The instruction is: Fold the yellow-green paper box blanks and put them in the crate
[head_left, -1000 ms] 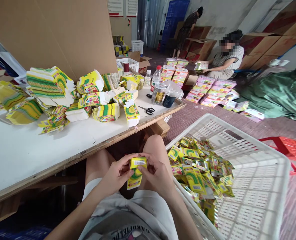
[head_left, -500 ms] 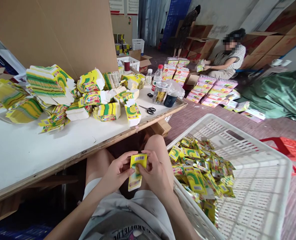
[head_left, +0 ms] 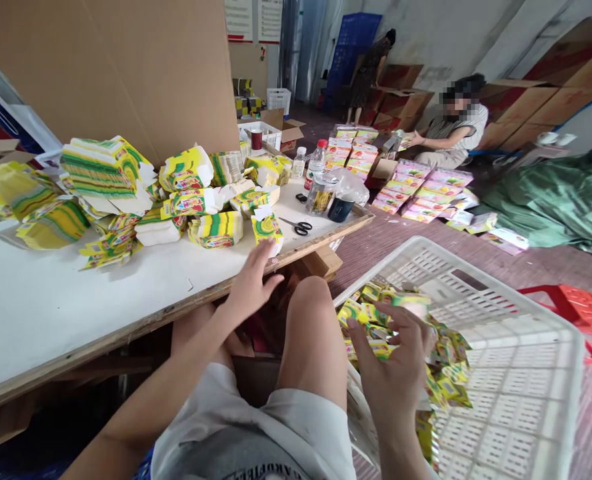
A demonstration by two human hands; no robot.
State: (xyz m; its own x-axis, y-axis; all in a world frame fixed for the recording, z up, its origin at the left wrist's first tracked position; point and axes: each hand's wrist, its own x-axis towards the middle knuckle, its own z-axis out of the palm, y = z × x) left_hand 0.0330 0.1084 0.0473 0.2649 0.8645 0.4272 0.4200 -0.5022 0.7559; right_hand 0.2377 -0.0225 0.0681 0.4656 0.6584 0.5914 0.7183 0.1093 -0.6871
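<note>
My left hand (head_left: 251, 285) stretches over the table edge with its fingers out and nothing in it, just short of a small upright stack of flat yellow-green cartons (head_left: 267, 230). My right hand (head_left: 395, 363) hovers over the white plastic basket (head_left: 516, 380), fingers spread. A blurred folded yellow-green box (head_left: 409, 300) is just beyond its fingertips, apart from the hand. Several folded boxes of the same kind (head_left: 446, 373) lie piled in the basket's near-left corner. More bundles of flat cartons (head_left: 106, 170) cover the back of the white table (head_left: 51, 307).
Scissors (head_left: 299, 227), a bottle (head_left: 316, 163), a jar (head_left: 321, 193) and a dark cup (head_left: 340, 208) stand at the table's right end. A red stool (head_left: 576, 300) is beyond the basket. A person (head_left: 451, 130) sits on the floor by pink boxes (head_left: 421, 190).
Both hands held a yellow-green box in my lap. Now the right hand has swung over the basket and let the box go, and the left hand has reached up toward the cartons on the table.
</note>
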